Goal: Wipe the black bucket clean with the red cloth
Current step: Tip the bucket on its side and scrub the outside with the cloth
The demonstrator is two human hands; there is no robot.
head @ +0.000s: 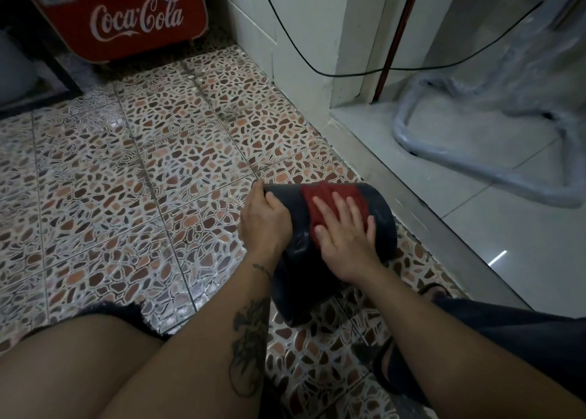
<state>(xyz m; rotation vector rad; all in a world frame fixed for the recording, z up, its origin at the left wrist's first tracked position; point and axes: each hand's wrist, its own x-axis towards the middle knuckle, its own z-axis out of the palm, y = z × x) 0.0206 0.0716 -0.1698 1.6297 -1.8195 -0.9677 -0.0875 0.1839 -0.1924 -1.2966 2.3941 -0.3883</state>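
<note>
Bucket [383, 222] partly hidden: left hand [264, 225] grips rim, right hand [344, 231] flattens red cloth [320, 196].

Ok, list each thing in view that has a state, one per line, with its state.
black bucket: tipped on its side, held above the patterned floor.
red cloth: draped over the bucket's side, pressed flat.
left hand: gripping the bucket's edge.
right hand: open, palm down on the cloth.
red cooler: upright by the wall, small red light on.
</note>
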